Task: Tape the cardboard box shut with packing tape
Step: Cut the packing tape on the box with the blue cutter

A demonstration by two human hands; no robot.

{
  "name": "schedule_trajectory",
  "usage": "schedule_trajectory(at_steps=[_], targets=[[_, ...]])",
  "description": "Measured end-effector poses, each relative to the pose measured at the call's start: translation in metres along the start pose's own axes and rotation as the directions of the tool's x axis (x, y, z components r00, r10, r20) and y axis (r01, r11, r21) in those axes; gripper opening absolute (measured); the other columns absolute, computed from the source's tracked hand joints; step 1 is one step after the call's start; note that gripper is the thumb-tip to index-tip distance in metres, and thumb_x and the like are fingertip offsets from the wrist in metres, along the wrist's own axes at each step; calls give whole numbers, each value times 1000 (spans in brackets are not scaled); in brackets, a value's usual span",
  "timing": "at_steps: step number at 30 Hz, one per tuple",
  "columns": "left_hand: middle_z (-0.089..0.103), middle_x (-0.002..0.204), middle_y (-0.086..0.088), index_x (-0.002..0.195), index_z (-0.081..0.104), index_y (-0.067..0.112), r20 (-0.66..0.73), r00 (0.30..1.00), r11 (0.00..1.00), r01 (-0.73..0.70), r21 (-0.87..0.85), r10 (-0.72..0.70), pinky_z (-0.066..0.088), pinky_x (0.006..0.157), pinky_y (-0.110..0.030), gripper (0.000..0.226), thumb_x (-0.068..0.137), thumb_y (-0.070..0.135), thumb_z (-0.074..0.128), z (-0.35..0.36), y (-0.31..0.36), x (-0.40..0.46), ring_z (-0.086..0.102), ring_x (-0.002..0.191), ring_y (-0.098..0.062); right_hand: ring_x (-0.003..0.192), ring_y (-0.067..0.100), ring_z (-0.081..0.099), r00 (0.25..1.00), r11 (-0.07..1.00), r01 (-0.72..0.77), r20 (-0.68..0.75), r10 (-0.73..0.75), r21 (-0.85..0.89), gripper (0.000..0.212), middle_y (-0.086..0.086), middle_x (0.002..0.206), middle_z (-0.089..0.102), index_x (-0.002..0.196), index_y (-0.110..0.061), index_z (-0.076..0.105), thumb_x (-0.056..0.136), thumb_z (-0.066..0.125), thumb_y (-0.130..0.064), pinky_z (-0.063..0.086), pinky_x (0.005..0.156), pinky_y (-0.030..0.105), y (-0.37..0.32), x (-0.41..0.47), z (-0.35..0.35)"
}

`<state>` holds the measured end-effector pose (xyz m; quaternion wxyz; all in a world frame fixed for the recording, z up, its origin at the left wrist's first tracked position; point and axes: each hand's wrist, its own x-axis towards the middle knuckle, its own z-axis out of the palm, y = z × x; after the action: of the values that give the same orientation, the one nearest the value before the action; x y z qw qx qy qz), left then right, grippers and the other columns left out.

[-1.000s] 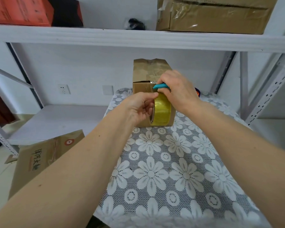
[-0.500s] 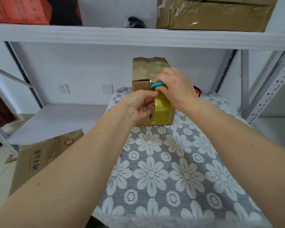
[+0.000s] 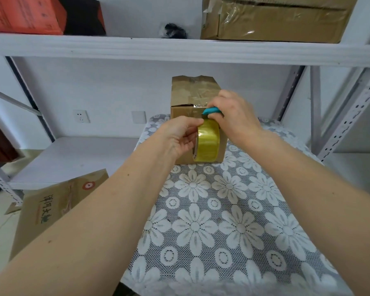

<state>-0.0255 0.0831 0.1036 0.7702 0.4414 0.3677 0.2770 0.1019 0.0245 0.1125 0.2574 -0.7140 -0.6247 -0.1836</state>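
Observation:
A small brown cardboard box (image 3: 186,113) stands at the far end of the table, its top flaps (image 3: 192,88) sticking up behind. My left hand (image 3: 177,136) grips a yellowish roll of packing tape (image 3: 207,144) held against the box's front face. A strip of clear tape runs from the roll up to the box's top edge. My right hand (image 3: 233,118) holds a small teal cutter (image 3: 210,111) at that strip, just above the roll.
The table wears a white lace cloth with flower patterns (image 3: 222,221). A printed cardboard box (image 3: 56,206) leans at the lower left. White metal shelving (image 3: 179,49) spans above, carrying an orange box (image 3: 24,13) and a taped carton (image 3: 276,18).
My right hand with the teal cutter has shifted slightly along the tape strip at the box's top edge. The roll and my left hand have stayed against the box front.

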Motion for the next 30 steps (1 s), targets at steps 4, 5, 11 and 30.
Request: schedule_trajectory(at_steps=[4,5,11,30], targets=[[61,68,-2,84,57,10,5,1000,1000,-4,4,4,50,54,-20,10,83,4,65,0,1,-1,57,61,-11,101,23,52,999,999,-40,-5,40,18,18,8,104,60,104,-10,66,90,59,-19,44,83,38,3,-1,-1],[61,68,-3,84,58,10,8,1000,1000,-6,-3,6,50,55,-20,10,83,3,65,0,1,-1,57,62,-11,102,23,51,999,999,-49,-5,49,16,19,8,104,60,105,-10,66,90,59,-19,43,82,37,4,-1,-1],[63,65,-3,86,58,9,10,1000,1000,8,-31,-8,52,50,-20,10,83,2,65,-2,1,0,59,59,-11,102,20,48,990,990,-139,-4,139,15,22,6,107,61,109,-13,67,90,60,-21,33,79,27,10,0,-3],[70,93,-8,96,64,13,84,996,904,-54,424,20,53,78,-35,33,71,29,79,-16,-11,-7,65,82,-23,95,16,45,835,777,-549,166,525,307,33,10,125,54,122,-11,51,90,49,-4,37,76,26,5,-23,-5]])
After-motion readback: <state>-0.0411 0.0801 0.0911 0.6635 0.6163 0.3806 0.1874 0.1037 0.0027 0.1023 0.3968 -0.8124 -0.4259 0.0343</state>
